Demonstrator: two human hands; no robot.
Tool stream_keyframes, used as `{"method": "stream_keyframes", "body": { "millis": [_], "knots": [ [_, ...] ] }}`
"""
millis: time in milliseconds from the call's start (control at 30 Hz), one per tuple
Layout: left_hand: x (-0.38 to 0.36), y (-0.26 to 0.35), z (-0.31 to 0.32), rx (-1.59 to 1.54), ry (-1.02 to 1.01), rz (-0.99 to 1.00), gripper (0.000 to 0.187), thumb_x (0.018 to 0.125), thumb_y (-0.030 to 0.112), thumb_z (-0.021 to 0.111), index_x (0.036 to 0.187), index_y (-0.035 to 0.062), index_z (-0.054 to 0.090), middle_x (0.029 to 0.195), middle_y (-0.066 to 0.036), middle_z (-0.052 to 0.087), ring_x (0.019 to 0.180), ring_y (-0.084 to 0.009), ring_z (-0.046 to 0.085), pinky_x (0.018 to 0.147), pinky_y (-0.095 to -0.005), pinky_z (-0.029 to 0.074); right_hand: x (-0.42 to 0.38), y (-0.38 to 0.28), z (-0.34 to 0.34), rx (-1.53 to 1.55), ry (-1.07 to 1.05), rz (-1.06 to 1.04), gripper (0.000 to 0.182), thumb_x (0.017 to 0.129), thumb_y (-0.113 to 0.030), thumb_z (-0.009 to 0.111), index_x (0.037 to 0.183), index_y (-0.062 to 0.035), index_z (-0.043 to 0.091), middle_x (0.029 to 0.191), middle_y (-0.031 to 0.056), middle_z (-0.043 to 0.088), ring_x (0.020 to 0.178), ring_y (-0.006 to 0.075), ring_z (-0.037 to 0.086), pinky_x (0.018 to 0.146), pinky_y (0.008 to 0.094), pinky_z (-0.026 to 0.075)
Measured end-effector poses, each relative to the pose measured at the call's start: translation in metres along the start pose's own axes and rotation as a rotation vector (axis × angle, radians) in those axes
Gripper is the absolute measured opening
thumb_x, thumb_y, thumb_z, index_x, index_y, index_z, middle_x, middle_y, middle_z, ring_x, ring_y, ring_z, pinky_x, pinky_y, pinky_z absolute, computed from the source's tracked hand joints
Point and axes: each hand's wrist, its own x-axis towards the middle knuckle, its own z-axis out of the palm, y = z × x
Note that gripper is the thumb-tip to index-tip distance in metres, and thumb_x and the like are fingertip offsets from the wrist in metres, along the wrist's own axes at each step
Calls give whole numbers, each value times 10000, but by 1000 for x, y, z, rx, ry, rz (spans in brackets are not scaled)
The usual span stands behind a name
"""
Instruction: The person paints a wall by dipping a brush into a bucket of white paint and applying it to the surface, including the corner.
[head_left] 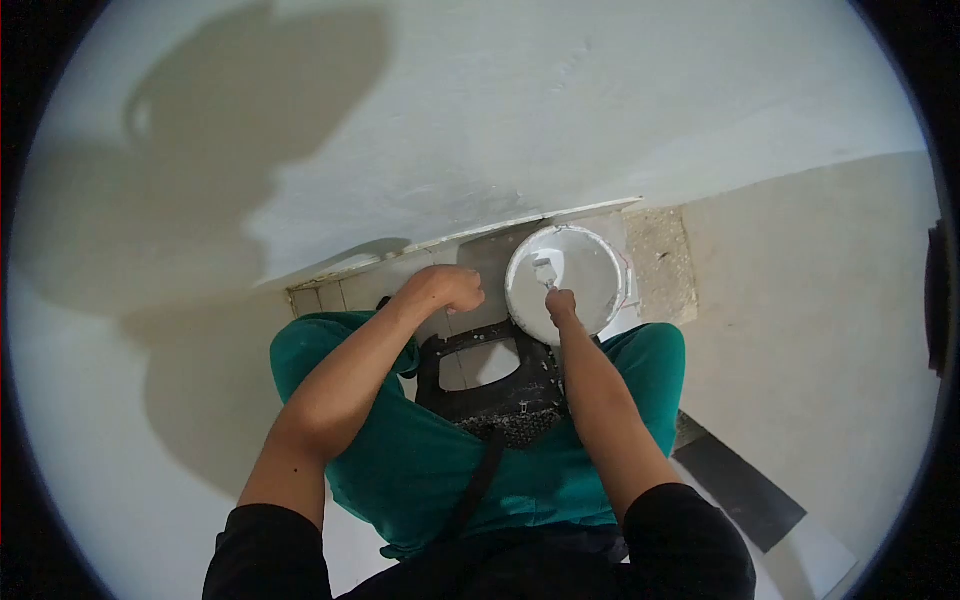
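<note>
My right hand (562,304) grips a small flat paintbrush (546,273) by its handle, the fingers wrapped round it. The brush's pale head points away from me, over the inside of a white bucket (518,318). Whitish material coats the bucket's inner wall and rim. To the left of the bucket, my left hand (457,288) hangs loosely curled above the tiled floor, near my left knee. Nothing sticks out from its closed fingers. Between my knees is a black plastic stool (465,403) with an opening in it, spattered with white specks.
A pale wall (480,110) rises in front, with a narrow ledge (470,238) along its foot. Right of the bucket lies a rough beige patch (662,262). A dark flat board (742,492) lies by my right leg. Another pale wall (800,270) stands at right.
</note>
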Motion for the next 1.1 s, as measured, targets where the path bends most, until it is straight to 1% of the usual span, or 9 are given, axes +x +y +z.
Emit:
{"method": "stream_keyframes", "body": {
  "millis": [133,333,433,533,633,767,867,933,1100],
  "knots": [
    [10,3,-1,17,-9,-3,349,750,198,426,726,-52,668,808,-241,650,796,-362,632,753,-457,485,-3,-13,4,16,32,31,426,885,-316,505,1012,77,611,1017,284,621,946,420,614,846,442,481],
    [16,19,-7,31,-21,-24,389,796,211,401,820,-63,676,867,-242,653,854,-365,629,798,-454,479,25,1,20,-23,32,-81,438,891,-324,461,984,76,615,1031,282,609,992,415,591,873,457,464],
    [20,20,-5,53,0,-1,399,814,218,394,826,-65,675,868,-239,654,857,-362,629,804,-448,479,43,19,25,-117,103,-175,357,870,-295,521,864,27,674,852,225,664,839,347,652,749,414,498],
    [25,20,-5,58,16,-5,401,817,223,392,799,-62,673,859,-234,656,851,-360,630,804,-446,481,93,61,59,54,86,-134,318,860,-269,532,813,9,679,753,159,661,694,261,643,654,358,491],
    [18,28,-13,43,-26,-27,400,812,223,389,762,-57,671,848,-233,655,840,-360,631,801,-444,483,58,42,28,280,-47,-11,289,852,-241,538,767,-2,676,678,104,634,601,179,591,581,308,458],
    [19,27,-12,50,-23,-7,393,798,214,388,730,-53,668,837,-241,652,821,-366,631,790,-445,487,36,47,18,415,-121,-61,258,874,-192,509,785,-9,667,697,71,625,622,156,576,593,300,443],
    [19,19,-10,71,-23,8,386,819,246,404,708,-32,647,698,-177,647,709,-322,639,701,-443,486,11,42,8,541,-187,-88,239,895,-181,499,832,-17,660,730,59,627,675,153,579,636,304,443],
    [12,17,-11,45,-7,-2,392,816,245,399,700,-32,651,702,-179,646,706,-320,637,705,-439,486,2,39,3,522,-210,-98,228,904,-167,487,892,-19,660,782,61,645,719,163,594,689,322,460],
    [6,-2,0,46,-29,-1,364,786,211,406,731,-41,662,755,-192,657,719,-311,638,708,-435,490,-42,-2,-28,681,-333,-172,204,934,-210,494,905,-50,617,776,29,611,687,110,525,632,275,408]
  ]
}}
